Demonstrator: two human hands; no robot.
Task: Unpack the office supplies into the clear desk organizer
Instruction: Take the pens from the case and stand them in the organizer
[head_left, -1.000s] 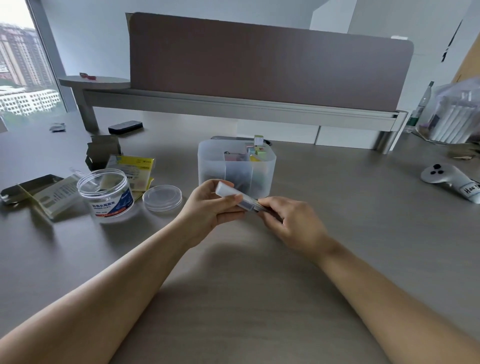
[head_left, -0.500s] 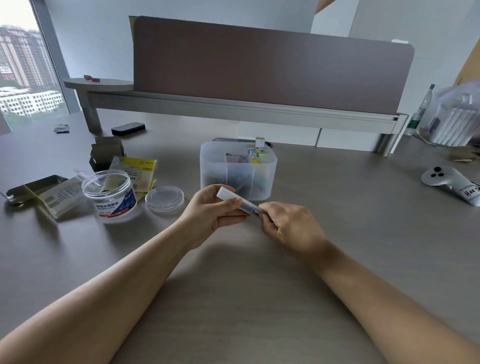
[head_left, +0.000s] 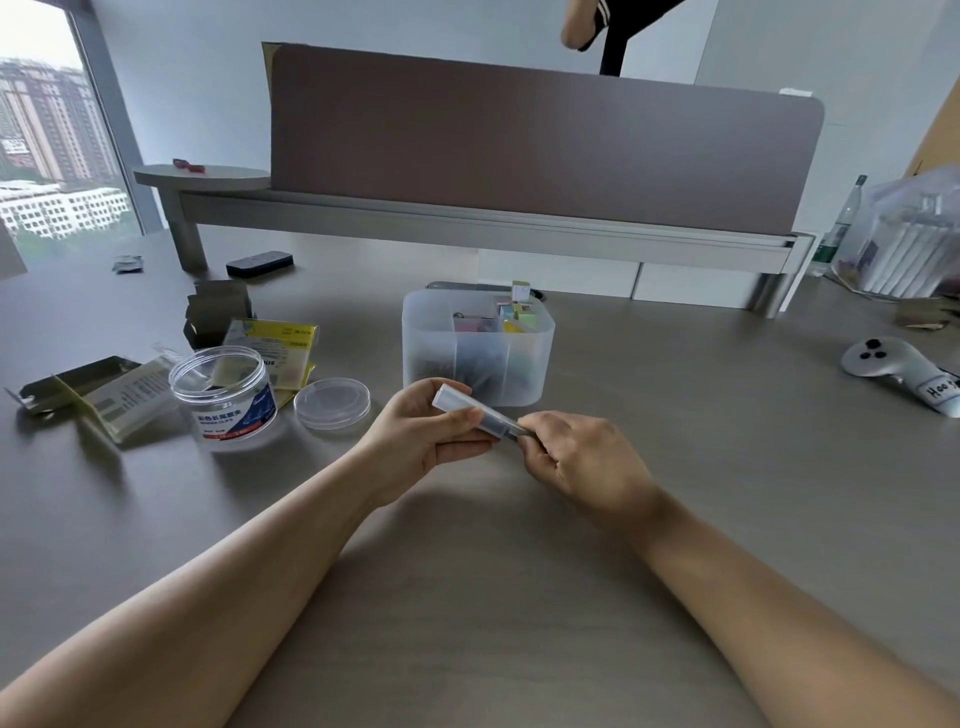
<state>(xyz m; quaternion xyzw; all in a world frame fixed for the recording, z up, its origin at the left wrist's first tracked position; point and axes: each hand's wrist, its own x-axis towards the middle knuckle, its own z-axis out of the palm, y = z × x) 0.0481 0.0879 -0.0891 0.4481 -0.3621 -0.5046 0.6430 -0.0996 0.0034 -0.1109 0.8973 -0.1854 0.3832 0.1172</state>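
Note:
A clear desk organizer (head_left: 422, 332) stands mid-desk, its compartments holding coloured clips and small sticky notes. Just in front of it I hold a slim translucent plastic case (head_left: 470, 409). My left hand (head_left: 422, 435) wraps around the case's left part. My right hand (head_left: 574, 457) pinches the case's right end, where a darker tip shows. What the case holds is hidden. Both hands hover just above the desk surface.
Left of the organizer stand an open clear jar (head_left: 224, 392) with a blue label, its loose lid (head_left: 332, 402), yellow packaging (head_left: 283, 343) and flattened cartons (head_left: 78, 392). A white controller (head_left: 898, 371) lies at the right. A brown partition (head_left: 540, 140) closes the back; a person's arm (head_left: 584, 23) shows above it.
My hands and the case have barely moved on the desk. The view has tilted up, and a person's arm has come into sight above the partition.

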